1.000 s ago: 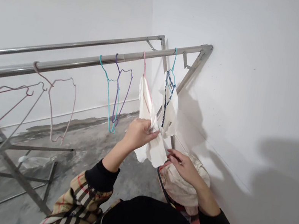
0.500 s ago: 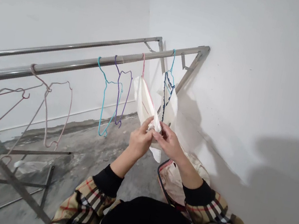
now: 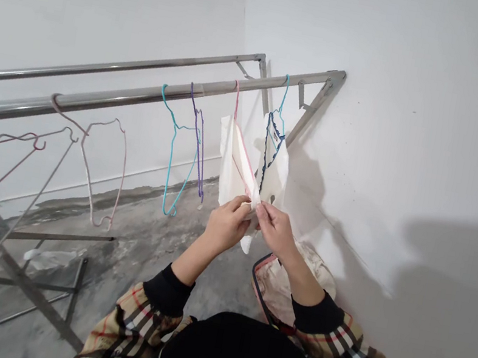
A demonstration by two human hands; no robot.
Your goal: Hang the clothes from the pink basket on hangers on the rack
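A white garment [image 3: 232, 168] hangs on a pink hanger [image 3: 236, 101], whose hook is over the front rail. At the garment's near end, my left hand [image 3: 227, 225] is closed on the white cloth, close to the hanger's lower end. My right hand [image 3: 275, 228] pinches the same edge between thumb and fingers, almost touching the left. What lies under the fingertips is hidden. Just behind, a second white garment [image 3: 279, 180] with dark blue scalloped trim hangs from a light-blue hanger [image 3: 283, 97].
The metal drying rack [image 3: 118, 98] runs from the left to the corner wall. Bare hangers, one turquoise [image 3: 171, 155], one purple [image 3: 199, 153] and several others, hang along it. A dark-rimmed basket [image 3: 259, 287] holding pale cloth stands on the floor below my right forearm.
My fingers have shifted along the cloth, and the garment now spreads flatter over the pink hanger. The bunched cloth between my hands has straightened. The purple hanger has turned edge-on.
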